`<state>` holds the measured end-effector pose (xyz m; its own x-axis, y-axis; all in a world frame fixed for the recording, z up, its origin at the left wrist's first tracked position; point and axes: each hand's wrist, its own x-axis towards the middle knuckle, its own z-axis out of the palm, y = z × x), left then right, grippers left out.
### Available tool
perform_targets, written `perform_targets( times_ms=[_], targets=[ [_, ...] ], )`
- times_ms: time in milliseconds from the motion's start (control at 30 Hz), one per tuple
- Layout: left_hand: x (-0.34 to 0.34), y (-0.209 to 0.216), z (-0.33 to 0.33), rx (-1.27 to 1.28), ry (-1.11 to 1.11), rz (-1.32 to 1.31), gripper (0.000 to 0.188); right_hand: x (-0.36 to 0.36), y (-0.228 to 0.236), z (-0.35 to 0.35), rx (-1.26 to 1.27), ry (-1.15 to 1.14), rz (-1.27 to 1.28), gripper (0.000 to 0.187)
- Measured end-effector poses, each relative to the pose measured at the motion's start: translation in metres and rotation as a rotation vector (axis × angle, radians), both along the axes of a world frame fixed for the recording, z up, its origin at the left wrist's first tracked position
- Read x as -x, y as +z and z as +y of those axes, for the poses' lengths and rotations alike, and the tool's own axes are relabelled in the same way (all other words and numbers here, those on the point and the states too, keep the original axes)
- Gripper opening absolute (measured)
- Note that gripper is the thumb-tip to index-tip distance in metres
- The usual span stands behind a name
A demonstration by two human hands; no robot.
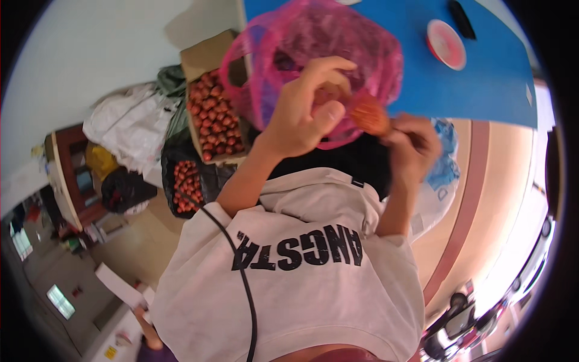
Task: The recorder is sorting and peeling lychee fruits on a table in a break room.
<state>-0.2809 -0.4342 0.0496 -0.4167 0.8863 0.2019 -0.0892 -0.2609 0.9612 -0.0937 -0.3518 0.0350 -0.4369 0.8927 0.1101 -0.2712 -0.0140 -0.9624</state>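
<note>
My right hand (416,145) pinches one end of an orange-red, ridged, rounded piece (370,116), blurred by motion; its exact kind does not show. Just left of that piece, my left hand (304,111) is raised with its thumb and fingers curved apart, and I see nothing gripped in it. Behind both hands a translucent pink plastic bag (338,36) lies gaping at the edge of the blue table (494,90). What the bag contains is mostly hidden by its film and by my left hand.
On the table are a red-and-white bowl (446,45) and a black object (461,19). To the left stand a cardboard box (208,51) of round red-brown items and a black bag (208,181) with more. A white-and-blue sack (443,181) sits right. Another person's arm (146,326) shows lower left.
</note>
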Motion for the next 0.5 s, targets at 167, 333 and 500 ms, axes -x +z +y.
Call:
perform_targets(
  times_ms=[167, 333, 500],
  targets=[
    [-0.103, 0.047, 0.078, -0.16, 0.0, 0.072, 0.048, -0.232, 0.017, 0.114, -0.105, -0.501, -0.293, 0.013],
    [-0.074, 0.0, 0.052, 0.031, 0.666, 0.125, 0.024, -0.333, -0.022, 0.129, -0.143, -0.52, -1.01, 0.012],
    [-0.025, -0.139, 0.014, 0.577, 0.952, 0.006, 0.023, -0.383, -0.086, 0.159, -0.201, -0.409, -1.546, 0.019]
  ],
)
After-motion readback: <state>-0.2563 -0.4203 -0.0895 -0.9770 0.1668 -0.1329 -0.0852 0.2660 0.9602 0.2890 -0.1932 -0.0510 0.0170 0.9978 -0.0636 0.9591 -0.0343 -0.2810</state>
